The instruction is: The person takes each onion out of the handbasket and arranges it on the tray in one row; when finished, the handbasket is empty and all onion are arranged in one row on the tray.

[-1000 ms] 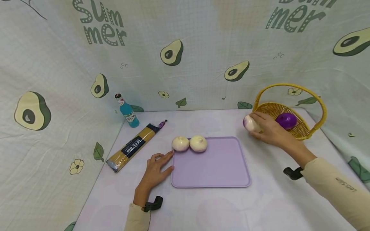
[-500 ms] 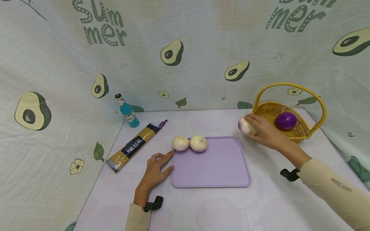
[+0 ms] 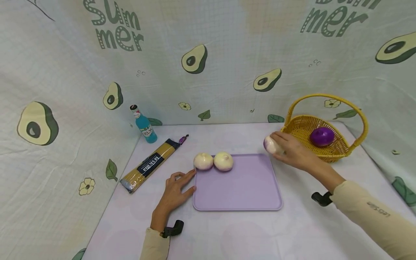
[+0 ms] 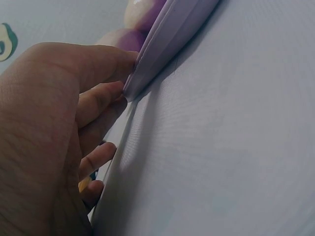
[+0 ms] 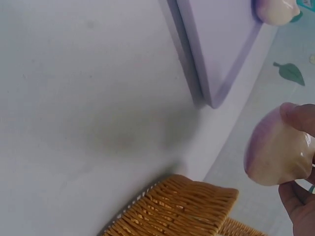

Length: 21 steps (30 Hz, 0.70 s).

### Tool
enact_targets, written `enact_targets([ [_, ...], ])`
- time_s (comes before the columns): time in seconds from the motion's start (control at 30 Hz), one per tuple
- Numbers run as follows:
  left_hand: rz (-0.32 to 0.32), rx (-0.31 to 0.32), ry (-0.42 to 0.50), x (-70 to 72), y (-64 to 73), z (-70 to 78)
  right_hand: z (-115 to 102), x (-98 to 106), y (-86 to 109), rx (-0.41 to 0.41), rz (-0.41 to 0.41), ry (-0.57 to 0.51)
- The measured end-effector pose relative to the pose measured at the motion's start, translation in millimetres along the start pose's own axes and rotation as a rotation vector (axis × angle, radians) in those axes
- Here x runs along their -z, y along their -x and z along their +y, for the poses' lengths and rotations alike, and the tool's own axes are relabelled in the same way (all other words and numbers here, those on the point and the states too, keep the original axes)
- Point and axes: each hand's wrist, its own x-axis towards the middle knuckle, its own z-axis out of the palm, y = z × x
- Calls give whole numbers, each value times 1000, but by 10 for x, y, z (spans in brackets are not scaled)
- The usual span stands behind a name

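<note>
My right hand (image 3: 291,150) grips a white-and-purple onion (image 3: 272,145) by its sides, held up between the basket and the tray's far right corner. In the right wrist view, thumb and fingers pinch the same onion (image 5: 278,150) above the tablecloth. My left hand (image 3: 177,189) rests at the left edge of the lilac tray (image 3: 238,191), fingertips against the rim. The left wrist view shows those fingers (image 4: 106,61) loosely bent at the tray's side. Two similar onions, one (image 3: 203,161) at the far left corner and another (image 3: 223,161) beside it, sit on the tray.
A yellow wicker basket (image 3: 300,126) with a tall handle stands at the back right, holding a purple onion (image 3: 322,137). On the left are a blue bottle (image 3: 145,127), a pack of spaghetti (image 3: 151,165) and a small purple-wrapped candy (image 3: 183,139). A printed curtain (image 3: 227,97) hangs behind.
My right hand has carried the onion leftward from the basket's near left side to the tray's far right corner. The left hand and the two onions on the tray have stayed put.
</note>
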Motion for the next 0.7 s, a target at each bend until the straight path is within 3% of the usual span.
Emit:
enact_targets([
  [0.2, 10, -4, -4, -9, 7, -5, -52, -41, 6, -63, -70, 12],
  [0.43, -27, 33, 1, 1, -1, 1, -80, -129, -22, -21, -60, 0],
  [0.7, -36, 32, -16, -1, -12, -2, -131, -226, -45, -8, -82, -21],
])
